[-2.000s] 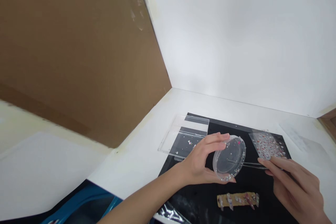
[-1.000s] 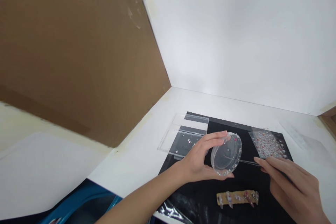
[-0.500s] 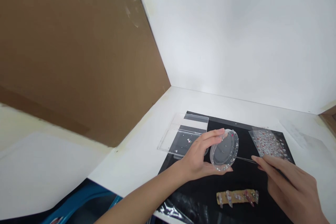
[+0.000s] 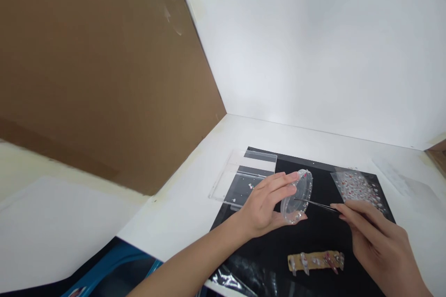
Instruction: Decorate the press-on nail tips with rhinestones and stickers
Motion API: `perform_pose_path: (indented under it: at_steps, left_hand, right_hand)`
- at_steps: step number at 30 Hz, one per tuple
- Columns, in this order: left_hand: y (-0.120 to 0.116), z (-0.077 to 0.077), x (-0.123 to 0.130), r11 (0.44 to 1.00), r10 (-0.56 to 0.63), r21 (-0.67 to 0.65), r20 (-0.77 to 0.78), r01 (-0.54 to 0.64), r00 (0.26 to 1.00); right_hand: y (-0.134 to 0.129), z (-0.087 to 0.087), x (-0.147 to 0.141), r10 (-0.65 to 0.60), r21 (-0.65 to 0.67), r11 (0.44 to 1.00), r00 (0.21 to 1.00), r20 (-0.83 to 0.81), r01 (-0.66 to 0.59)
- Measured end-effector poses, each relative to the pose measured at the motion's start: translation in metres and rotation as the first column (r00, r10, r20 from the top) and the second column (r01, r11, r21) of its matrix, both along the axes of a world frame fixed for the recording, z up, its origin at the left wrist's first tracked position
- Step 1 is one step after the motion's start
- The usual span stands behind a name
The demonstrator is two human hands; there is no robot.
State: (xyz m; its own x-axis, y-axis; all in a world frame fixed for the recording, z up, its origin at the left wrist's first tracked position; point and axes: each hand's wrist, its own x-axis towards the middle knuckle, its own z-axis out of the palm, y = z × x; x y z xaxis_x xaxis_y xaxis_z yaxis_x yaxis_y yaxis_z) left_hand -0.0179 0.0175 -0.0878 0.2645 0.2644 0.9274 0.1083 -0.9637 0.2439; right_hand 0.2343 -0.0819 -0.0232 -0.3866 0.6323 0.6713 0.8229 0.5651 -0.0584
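A round clear dish with small gems around its rim is gripped by its edge in my left hand, fingers on top and thumb below, tilted on its side. My right hand pinches a pair of thin metal tweezers, whose tips reach into the dish's opening; whether they hold a gem is too small to tell. Below the hands lies a tan strip bearing several decorated false nails. To the right, a clear sheet is covered with white and red gems.
An open clear plastic case with a few small pieces lies behind my left hand. Under everything is a black mat on the white table. A brown cardboard panel stands at left, and a white wall behind.
The dish has turned more edge-on in my left hand. My right hand has moved slightly left, bringing the tweezer tips from beside the rim into the dish.
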Motion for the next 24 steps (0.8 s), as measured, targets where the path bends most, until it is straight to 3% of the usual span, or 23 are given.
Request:
perform_pose_path:
  at_steps: [5, 8, 13, 19, 24]
  left_hand:
    - [0.003, 0.002, -0.002, 1.000, 0.026, 0.005, 0.028, -0.026, 0.999]
    - [0.002, 0.004, -0.004, 0.997, 0.018, -0.072, 0.034, -0.016, 0.999]
    - [-0.004, 0.009, -0.001, 0.967, -0.102, -0.228, 0.070, 0.115, 0.992]
    - [-0.010, 0.008, 0.006, 0.862, -0.287, -0.367, 0.218, 0.350, 0.933]
    - [-0.013, 0.007, 0.004, 0.771, -0.341, -0.482, 0.239, 0.416, 0.909]
  right_hand:
    - [0.002, -0.006, -0.008, 0.026, -0.071, 0.997, 0.996, -0.089, -0.032]
    - [0.002, -0.012, -0.009, 0.021, -0.082, 0.996, 0.989, -0.148, -0.034]
    - [0.003, -0.012, -0.009, 0.016, -0.073, 0.997, 0.985, -0.174, -0.029]
    - [0.000, -0.004, -0.007, 0.003, -0.007, 1.000, 0.981, -0.195, -0.004]
    - [-0.004, 0.002, 0.004, -0.044, 0.044, 0.998, 0.991, -0.127, 0.050]
